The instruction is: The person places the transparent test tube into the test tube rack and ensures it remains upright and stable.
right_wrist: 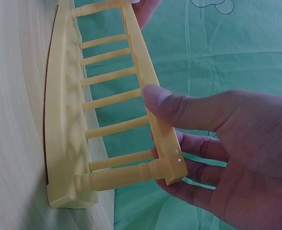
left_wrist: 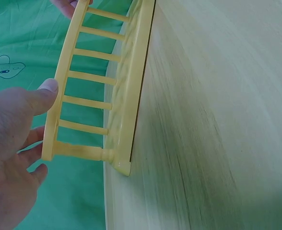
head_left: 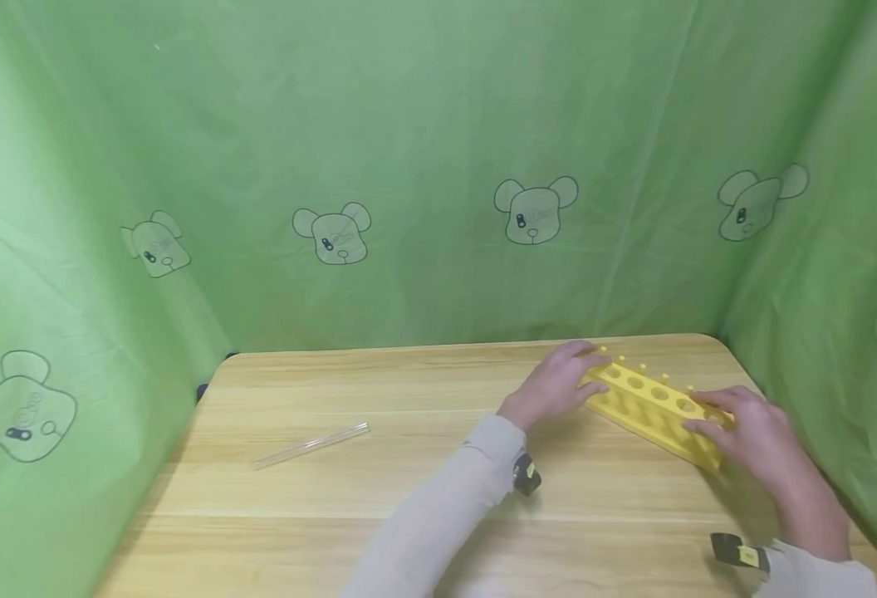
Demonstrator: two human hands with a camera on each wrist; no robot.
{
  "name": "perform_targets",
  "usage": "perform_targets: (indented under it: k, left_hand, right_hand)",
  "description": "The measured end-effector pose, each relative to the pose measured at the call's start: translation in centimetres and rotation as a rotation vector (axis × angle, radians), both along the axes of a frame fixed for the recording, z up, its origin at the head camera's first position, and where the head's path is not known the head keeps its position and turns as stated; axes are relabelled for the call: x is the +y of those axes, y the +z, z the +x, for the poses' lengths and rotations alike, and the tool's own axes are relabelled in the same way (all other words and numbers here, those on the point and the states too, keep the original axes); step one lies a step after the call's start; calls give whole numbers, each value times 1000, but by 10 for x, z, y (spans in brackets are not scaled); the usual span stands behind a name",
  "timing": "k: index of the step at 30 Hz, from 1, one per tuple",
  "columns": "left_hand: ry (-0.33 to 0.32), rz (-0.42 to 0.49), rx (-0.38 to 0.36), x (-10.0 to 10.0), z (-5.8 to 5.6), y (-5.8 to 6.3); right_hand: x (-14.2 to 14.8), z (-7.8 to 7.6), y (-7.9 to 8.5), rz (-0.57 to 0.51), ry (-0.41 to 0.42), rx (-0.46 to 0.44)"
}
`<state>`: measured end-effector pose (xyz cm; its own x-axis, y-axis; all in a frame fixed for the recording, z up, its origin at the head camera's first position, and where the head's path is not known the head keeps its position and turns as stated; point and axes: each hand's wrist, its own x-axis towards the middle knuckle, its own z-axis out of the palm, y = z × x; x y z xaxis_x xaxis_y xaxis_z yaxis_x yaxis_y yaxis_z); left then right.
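A yellow test tube rack (head_left: 673, 399) with a row of round holes and short pegs stands slanted on the right part of the table. My left hand (head_left: 556, 384) grips its far left end. In the left wrist view, the thumb lies on the near edge of the rack's top bar, with fingers behind. At the near right end, my right hand (head_left: 756, 428) holds the top bar between thumb and fingers, as the right wrist view shows. The rack's base (right_wrist: 62, 139) appears to rest on the wood. No tubes show in its holes.
Two clear glass tubes or rods (head_left: 311, 446), hard to tell apart, lie on the left part of the wooden table (head_left: 259, 540). Green curtains (head_left: 423, 124) with bear-head prints enclose the table at the back and both sides.
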<state>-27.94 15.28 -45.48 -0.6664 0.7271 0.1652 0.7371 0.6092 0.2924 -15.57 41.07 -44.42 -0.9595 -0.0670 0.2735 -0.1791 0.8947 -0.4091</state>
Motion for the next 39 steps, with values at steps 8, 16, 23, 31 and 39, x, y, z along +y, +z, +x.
perform_targets:
  k: [8,16,23,31,39]
  left_hand:
    - [-4,33,-22,5,-4,-1]
    - [-4,47,-8,7,-8,0]
    - [23,53,-3,5,-10,-3]
    - [34,75,4,8,-8,-6]
    - [44,63,36,14,-8,-3]
  right_hand:
    - [-2,-2,3,8,-2,3]
    - [-3,-5,3,6,4,27]
    - [-6,-8,0,-2,15,28]
    - [-6,-5,-1,0,-9,9]
    - [-3,-1,5,49,-14,-17]
